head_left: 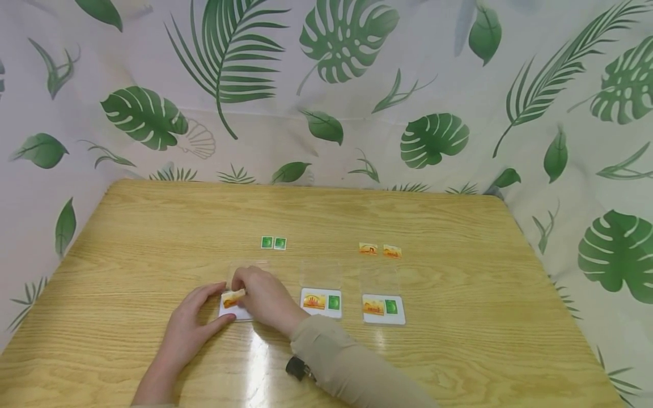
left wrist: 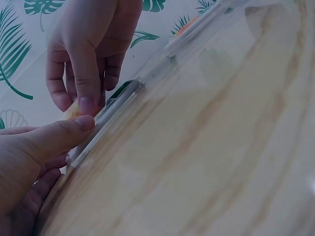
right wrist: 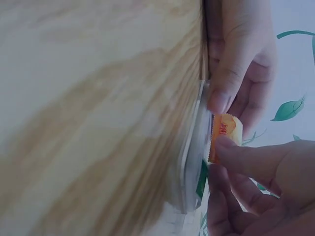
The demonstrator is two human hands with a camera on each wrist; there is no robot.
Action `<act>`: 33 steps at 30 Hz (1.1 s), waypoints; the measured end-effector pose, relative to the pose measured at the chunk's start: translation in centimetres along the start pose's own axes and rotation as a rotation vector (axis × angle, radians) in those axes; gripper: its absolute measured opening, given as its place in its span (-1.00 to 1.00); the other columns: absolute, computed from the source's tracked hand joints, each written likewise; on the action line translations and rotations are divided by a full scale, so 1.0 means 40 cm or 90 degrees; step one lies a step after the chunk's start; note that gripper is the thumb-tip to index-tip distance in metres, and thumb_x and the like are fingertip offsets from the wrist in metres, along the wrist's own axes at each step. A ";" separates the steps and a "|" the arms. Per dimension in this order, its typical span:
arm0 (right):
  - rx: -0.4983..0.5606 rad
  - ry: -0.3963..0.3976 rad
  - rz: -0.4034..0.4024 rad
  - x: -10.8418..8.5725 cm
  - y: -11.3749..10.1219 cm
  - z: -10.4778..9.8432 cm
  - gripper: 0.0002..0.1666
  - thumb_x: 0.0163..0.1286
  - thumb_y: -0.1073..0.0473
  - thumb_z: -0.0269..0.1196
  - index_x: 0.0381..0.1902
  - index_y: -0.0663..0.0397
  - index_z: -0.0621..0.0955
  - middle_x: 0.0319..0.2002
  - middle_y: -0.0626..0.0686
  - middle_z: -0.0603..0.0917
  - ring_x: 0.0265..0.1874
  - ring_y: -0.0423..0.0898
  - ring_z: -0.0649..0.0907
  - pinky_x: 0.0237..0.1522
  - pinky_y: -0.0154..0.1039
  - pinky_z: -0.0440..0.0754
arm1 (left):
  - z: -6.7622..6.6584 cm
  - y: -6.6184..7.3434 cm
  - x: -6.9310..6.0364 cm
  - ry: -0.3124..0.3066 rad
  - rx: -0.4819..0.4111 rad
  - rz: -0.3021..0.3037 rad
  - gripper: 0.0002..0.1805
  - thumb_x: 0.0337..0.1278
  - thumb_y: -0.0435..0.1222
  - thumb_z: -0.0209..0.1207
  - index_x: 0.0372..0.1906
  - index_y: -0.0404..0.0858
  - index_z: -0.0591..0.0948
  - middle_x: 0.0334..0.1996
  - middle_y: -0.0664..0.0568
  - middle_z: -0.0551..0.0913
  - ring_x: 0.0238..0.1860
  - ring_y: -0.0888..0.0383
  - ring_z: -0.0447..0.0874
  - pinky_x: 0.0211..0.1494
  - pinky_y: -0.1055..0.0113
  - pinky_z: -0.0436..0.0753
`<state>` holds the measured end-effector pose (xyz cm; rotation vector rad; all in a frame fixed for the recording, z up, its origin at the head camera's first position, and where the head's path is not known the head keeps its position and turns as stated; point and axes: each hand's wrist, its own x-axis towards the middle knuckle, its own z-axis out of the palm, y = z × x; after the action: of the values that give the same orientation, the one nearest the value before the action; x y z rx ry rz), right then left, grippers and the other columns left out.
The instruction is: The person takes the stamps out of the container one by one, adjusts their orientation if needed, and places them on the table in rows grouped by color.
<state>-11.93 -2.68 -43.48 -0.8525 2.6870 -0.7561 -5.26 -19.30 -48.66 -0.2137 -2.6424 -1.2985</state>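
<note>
My left hand (head_left: pixel 193 317) grips the left end of a small flat white case (head_left: pixel 228 311), thumb on the near edge and fingers on the far one. Over that case my right hand (head_left: pixel 267 297) pinches an orange-yellow stamp (right wrist: pixel 230 127) with a toothed edge, thumb against its face. The stamp is tilted up from the case's white surface. A green stamp (right wrist: pixel 202 178) shows in the same case in the right wrist view; from the head view my right hand hides it. The case's clear lid (head_left: pixel 248 263) lies open behind, partly covered by that hand.
To the right, a middle case (head_left: pixel 321 313) and a right case (head_left: pixel 382 320) lie open, each with an orange and a green stamp. Farther back are two loose green stamps (head_left: pixel 267 242) and two orange stamps (head_left: pixel 368 249). A leaf-patterned cloth (head_left: pixel 357 147) borders the wooden table (head_left: pixel 459 362).
</note>
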 end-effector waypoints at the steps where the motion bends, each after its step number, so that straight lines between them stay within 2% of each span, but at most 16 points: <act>1: 0.011 -0.002 -0.002 0.000 -0.001 -0.001 -0.76 0.13 0.27 0.42 -0.25 -0.02 0.61 -0.27 -0.12 0.60 -0.27 -0.27 0.55 -0.23 -0.47 0.52 | 0.000 0.000 0.000 0.001 -0.001 0.000 -0.37 -0.11 -0.24 0.44 0.15 -0.26 0.52 0.07 -0.09 0.58 0.15 -0.10 0.46 0.27 -0.11 0.33; 7: 0.068 0.003 -0.019 -0.005 -0.001 -0.010 -0.75 0.09 0.30 0.43 -0.34 -0.05 0.59 -0.31 -0.15 0.60 -0.29 -0.27 0.54 -0.24 -0.47 0.51 | 0.001 -0.003 -0.002 0.003 -0.009 -0.001 -0.39 -0.10 -0.23 0.44 0.15 -0.24 0.53 0.01 -0.07 0.59 0.10 -0.07 0.49 0.25 -0.11 0.34; 13: 0.167 0.009 -0.006 -0.018 0.019 -0.023 -0.73 0.10 0.39 0.37 -0.42 -0.08 0.56 -0.37 -0.20 0.59 -0.34 -0.31 0.54 -0.30 -0.48 0.51 | 0.002 -0.005 -0.001 0.001 0.005 0.003 -0.38 -0.09 -0.22 0.44 0.15 -0.26 0.52 0.08 -0.09 0.57 0.16 -0.09 0.45 0.26 -0.08 0.34; 17: 0.209 0.010 0.006 -0.028 0.032 -0.037 -0.75 0.14 0.39 0.35 -0.42 -0.08 0.58 -0.37 -0.20 0.59 -0.37 -0.31 0.54 -0.31 -0.48 0.52 | 0.002 -0.006 0.001 -0.003 0.010 0.004 -0.38 -0.08 -0.22 0.43 0.16 -0.27 0.52 0.08 -0.08 0.57 0.16 -0.08 0.45 0.26 -0.07 0.35; 24: 0.242 0.022 0.040 -0.042 0.059 -0.069 -0.87 0.21 0.26 0.37 -0.36 -0.09 0.63 -0.33 -0.22 0.62 -0.26 -0.30 0.56 -0.20 -0.46 0.56 | 0.002 -0.004 0.002 -0.009 0.018 -0.007 -0.38 -0.08 -0.22 0.44 0.15 -0.26 0.52 0.07 -0.08 0.57 0.15 -0.07 0.46 0.27 -0.08 0.34; 33: 0.265 0.044 0.104 -0.061 0.107 -0.111 -0.93 0.28 0.20 0.32 -0.33 -0.13 0.64 -0.29 -0.20 0.62 -0.26 -0.20 0.58 -0.19 -0.35 0.58 | 0.002 0.002 0.000 -0.008 0.011 -0.015 -0.39 -0.10 -0.21 0.44 0.14 -0.26 0.53 0.07 -0.09 0.57 0.16 -0.09 0.45 0.29 -0.09 0.32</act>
<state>-13.55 3.55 -41.90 -0.5063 2.4770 -1.2604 -5.23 -19.18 -48.66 -0.1905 -2.6738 -1.2850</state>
